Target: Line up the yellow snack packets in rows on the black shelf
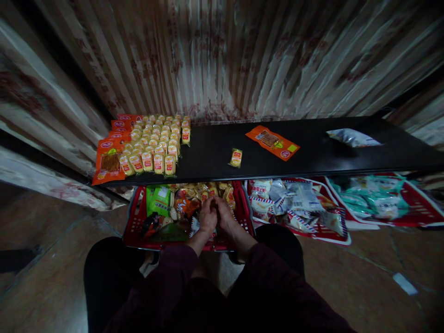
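Note:
Both my hands reach into a red plastic basket (129, 231) on the floor between my knees. My left hand (208, 216) and my right hand (225, 213) are close together, fingers bent and drawn in; whatever they hold is hidden beneath them. Around them lie small wrapped cakes (229, 196), an orange-red packet (185, 203) and a green packet (158, 200). On the black shelf (208, 152) above, rows of small yellow wrapped cakes (152, 143) stand at the left. One single wrapped cake (236, 157) lies apart near the shelf's front edge.
Orange snack packets (110, 159) stand at the shelf's left end. Another orange packet (273, 142) and a white-blue packet (353, 138) lie farther right. Below are a basket of white packets (298, 199) and one of teal packets (385, 196). A pleated curtain (222, 60) hangs behind.

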Tool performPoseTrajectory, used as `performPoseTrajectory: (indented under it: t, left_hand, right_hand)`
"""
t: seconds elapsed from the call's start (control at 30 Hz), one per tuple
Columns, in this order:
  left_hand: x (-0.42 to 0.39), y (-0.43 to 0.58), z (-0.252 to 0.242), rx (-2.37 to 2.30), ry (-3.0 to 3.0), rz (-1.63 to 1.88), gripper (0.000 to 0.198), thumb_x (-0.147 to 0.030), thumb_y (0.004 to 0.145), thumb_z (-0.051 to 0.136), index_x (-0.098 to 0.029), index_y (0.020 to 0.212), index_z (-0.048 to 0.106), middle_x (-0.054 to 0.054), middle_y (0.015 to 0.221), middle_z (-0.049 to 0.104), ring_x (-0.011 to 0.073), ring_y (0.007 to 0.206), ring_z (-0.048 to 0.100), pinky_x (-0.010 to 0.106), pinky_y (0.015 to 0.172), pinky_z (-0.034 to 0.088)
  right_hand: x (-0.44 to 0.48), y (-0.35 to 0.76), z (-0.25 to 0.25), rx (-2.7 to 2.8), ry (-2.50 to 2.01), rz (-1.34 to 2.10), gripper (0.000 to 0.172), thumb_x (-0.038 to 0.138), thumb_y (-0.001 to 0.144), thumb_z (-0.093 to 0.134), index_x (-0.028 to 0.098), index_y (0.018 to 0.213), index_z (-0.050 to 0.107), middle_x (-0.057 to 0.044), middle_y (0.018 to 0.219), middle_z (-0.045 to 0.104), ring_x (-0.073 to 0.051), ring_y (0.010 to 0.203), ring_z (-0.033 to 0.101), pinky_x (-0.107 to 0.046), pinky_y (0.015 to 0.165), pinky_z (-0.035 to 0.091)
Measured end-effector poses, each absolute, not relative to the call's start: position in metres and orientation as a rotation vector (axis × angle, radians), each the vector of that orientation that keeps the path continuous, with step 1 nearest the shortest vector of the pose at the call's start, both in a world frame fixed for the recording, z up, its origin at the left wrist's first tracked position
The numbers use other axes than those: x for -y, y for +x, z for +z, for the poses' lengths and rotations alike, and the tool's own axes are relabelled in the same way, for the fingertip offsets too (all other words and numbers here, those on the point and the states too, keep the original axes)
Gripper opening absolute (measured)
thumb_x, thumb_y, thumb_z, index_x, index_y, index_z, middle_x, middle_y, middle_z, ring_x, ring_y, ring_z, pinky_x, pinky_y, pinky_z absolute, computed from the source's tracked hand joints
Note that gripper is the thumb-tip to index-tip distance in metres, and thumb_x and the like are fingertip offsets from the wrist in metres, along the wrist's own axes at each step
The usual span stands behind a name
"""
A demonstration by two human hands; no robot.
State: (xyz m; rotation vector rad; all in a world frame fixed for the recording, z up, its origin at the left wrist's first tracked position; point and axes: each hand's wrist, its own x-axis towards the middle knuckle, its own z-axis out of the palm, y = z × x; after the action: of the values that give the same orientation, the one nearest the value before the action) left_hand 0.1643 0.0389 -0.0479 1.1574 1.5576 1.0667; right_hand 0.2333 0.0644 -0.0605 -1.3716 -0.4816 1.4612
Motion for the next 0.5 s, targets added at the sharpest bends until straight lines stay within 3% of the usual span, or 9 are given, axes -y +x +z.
performPoseTrajectory:
  t: [0.13, 0.37, 0.5]
  left_hand:
    - [-0.033, 0.168, -0.049, -1.495, 1.059, 1.110, 0.056, -0.003, 0.068, 0.043, -0.019, 0.120, 0.055, 0.006, 0.122, 0.060, 0.0167, 0.114, 0.054, 0.033, 0.105, 0.035]
    - [-0.049, 0.151, -0.046, -1.578, 0.894, 1.168, 0.041, -0.007, 0.070, 0.048, -0.017, 0.109, 0.060, 0.010, 0.112, 0.064, 0.0188, 0.101, 0.060, 0.035, 0.095, 0.045]
    - [-0.063, 0.134, -0.040, -1.711, 0.832, 1.166, 0.032, -0.007, 0.070, 0.052, -0.018, 0.098, 0.064, 0.008, 0.106, 0.066, 0.0183, 0.099, 0.060, 0.031, 0.094, 0.043]
  right_hand:
    - [-0.061, 0.234, -0.055, 0.306, -1.334, 1.515, 0.017, 0.033, 0.060, 0.066, 0.020, 0.067, 0.059, 0.003, 0.060, 0.062, -0.013, 0.058, 0.054, -0.024, 0.057, 0.043]
    - [-0.060, 0.234, -0.054, 0.296, -1.294, 1.531, 0.013, 0.030, 0.066, 0.063, 0.021, 0.073, 0.057, 0.002, 0.066, 0.065, -0.014, 0.061, 0.059, -0.026, 0.058, 0.049]
    - [-0.059, 0.233, -0.047, 0.378, -1.276, 1.572, 0.014, 0.033, 0.069, 0.061, 0.022, 0.078, 0.059, -0.001, 0.077, 0.069, -0.017, 0.068, 0.064, -0.028, 0.058, 0.051]
